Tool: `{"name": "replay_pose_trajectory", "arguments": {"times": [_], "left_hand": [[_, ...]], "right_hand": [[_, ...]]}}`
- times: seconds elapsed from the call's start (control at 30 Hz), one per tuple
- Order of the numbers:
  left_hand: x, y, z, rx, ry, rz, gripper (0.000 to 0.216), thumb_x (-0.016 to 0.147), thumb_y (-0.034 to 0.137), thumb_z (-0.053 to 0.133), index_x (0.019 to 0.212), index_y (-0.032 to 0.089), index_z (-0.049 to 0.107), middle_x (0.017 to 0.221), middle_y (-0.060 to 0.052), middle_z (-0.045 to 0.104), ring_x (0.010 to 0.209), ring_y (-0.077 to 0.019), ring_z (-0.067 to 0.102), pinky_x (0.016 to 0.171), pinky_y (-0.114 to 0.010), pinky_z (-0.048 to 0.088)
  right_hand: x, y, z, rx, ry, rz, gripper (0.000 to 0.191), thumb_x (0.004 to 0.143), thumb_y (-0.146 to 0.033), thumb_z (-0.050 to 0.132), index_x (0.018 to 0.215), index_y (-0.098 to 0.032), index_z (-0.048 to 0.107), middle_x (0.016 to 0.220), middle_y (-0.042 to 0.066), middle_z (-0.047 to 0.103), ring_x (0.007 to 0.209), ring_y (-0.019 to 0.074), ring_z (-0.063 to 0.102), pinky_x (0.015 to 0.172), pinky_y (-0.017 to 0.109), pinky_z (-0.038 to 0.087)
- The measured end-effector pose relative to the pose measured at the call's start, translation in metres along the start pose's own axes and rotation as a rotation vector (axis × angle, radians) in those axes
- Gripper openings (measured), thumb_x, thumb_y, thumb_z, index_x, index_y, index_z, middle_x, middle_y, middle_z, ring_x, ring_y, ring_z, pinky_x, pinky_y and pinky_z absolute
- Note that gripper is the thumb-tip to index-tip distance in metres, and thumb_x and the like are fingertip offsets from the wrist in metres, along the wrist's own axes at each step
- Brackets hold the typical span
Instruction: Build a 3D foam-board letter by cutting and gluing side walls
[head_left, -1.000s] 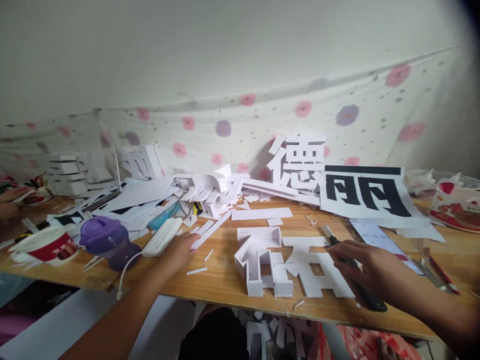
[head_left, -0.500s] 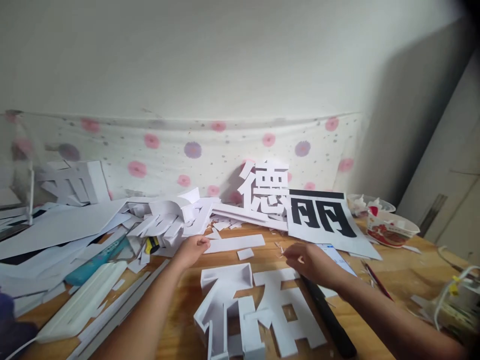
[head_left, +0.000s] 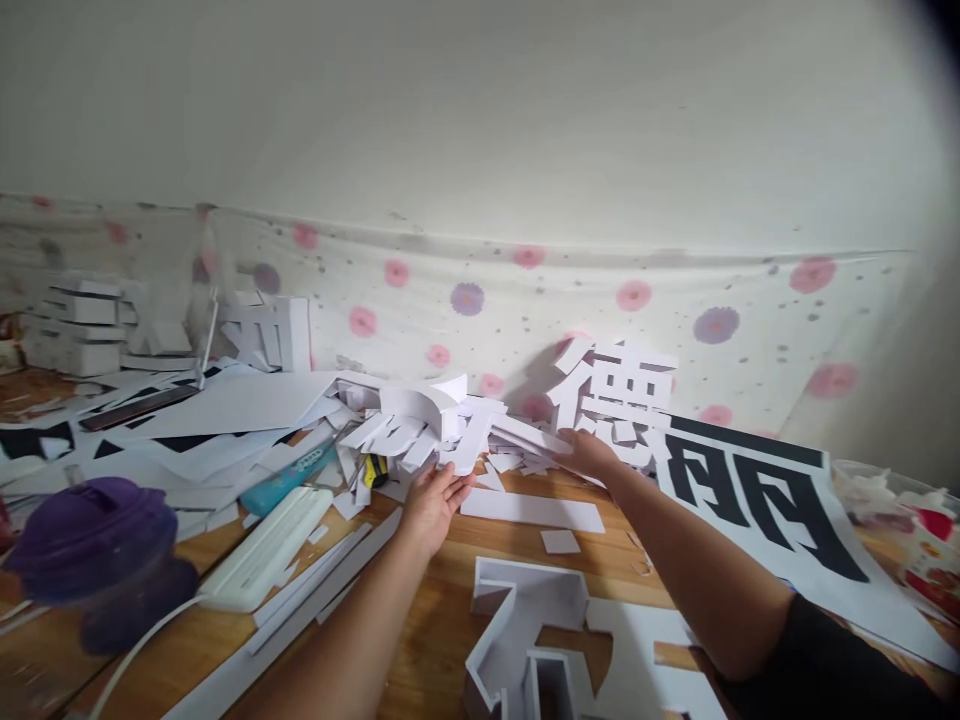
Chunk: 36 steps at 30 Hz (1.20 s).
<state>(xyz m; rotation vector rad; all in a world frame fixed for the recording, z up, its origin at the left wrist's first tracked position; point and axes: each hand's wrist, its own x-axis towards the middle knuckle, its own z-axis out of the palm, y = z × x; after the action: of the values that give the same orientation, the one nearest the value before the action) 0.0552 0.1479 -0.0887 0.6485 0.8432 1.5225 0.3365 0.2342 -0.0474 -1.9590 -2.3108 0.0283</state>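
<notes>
Both hands reach into the white cutouts

The left hand (head_left: pixel 433 508), fingers apart, is at the near end of a white cutout (head_left: pixel 472 438) in the heap across the table (head_left: pixel 427 630). The right hand (head_left: pixel 589 455) is at a long white strip (head_left: pixel 529 434) — its grip I cannot tell. Far right, a clear bowl (head_left: pixel 841 476) holds white crumpled bits; a tub (head_left: pixel 930 578) contains something red. A purple cup (head_left: pixel 94 535) — contents hidden — stands left.
</notes>
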Motion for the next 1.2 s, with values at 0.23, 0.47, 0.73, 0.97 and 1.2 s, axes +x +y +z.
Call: {"name": "replay_pose_trajectory", "arguments": {"times": [0.23, 0.47, 0.73, 0.97, 1.2], "left_hand": [[0.000, -0.002, 0.001, -0.076, -0.008, 0.012, 0.025, 0.071, 0.020, 0.074, 0.090, 0.021, 0.058, 0.085, -0.001, 0.072, 0.074, -0.0152, 0.071, 0.071, -0.026, 0.056], [-0.009, 0.002, 0.006, -0.106, -0.010, 0.024, 0.024, 0.073, 0.016, 0.071, 0.093, 0.022, 0.059, 0.089, -0.001, 0.072, 0.078, -0.0160, 0.071, 0.074, -0.027, 0.057], [-0.002, 0.008, 0.000, 0.006, 0.038, -0.042, 0.012, 0.087, 0.017, 0.062, 0.098, 0.012, 0.059, 0.084, -0.002, 0.066, 0.068, -0.0120, 0.065, 0.059, -0.024, 0.055], [0.007, 0.012, -0.003, -0.025, 0.015, -0.019, 0.015, 0.090, 0.022, 0.060, 0.102, 0.013, 0.061, 0.100, -0.004, 0.065, 0.084, -0.0144, 0.064, 0.073, -0.031, 0.057], [-0.011, 0.008, 0.002, 0.139, -0.018, -0.112, 0.032, 0.089, 0.041, 0.058, 0.081, 0.010, 0.062, 0.077, -0.008, 0.069, 0.065, -0.0145, 0.065, 0.060, -0.028, 0.055]], "right_hand": [[0.011, 0.007, -0.030, -0.094, 0.049, 0.028, 0.036, 0.092, -0.041, 0.056, 0.120, -0.018, 0.056, 0.116, 0.008, 0.060, 0.099, 0.0211, 0.060, 0.085, 0.042, 0.051], [0.014, 0.018, -0.112, -0.295, 0.307, 0.076, 0.050, 0.076, -0.044, 0.069, 0.120, -0.022, 0.059, 0.120, 0.014, 0.052, 0.104, 0.0292, 0.053, 0.086, 0.041, 0.040], [-0.020, 0.036, -0.167, -0.395, 0.534, 0.045, 0.044, 0.078, -0.038, 0.067, 0.117, -0.018, 0.061, 0.116, 0.017, 0.056, 0.104, 0.0330, 0.053, 0.089, 0.046, 0.036], [-0.089, 0.044, -0.186, -0.360, 0.719, 0.036, 0.057, 0.083, -0.051, 0.058, 0.128, -0.016, 0.054, 0.123, 0.022, 0.053, 0.108, 0.0371, 0.054, 0.091, 0.053, 0.039], [-0.208, 0.070, -0.127, -0.226, 0.859, 0.145, 0.059, 0.080, -0.057, 0.059, 0.130, -0.025, 0.050, 0.116, 0.017, 0.055, 0.092, 0.0357, 0.061, 0.069, 0.045, 0.050]]}}
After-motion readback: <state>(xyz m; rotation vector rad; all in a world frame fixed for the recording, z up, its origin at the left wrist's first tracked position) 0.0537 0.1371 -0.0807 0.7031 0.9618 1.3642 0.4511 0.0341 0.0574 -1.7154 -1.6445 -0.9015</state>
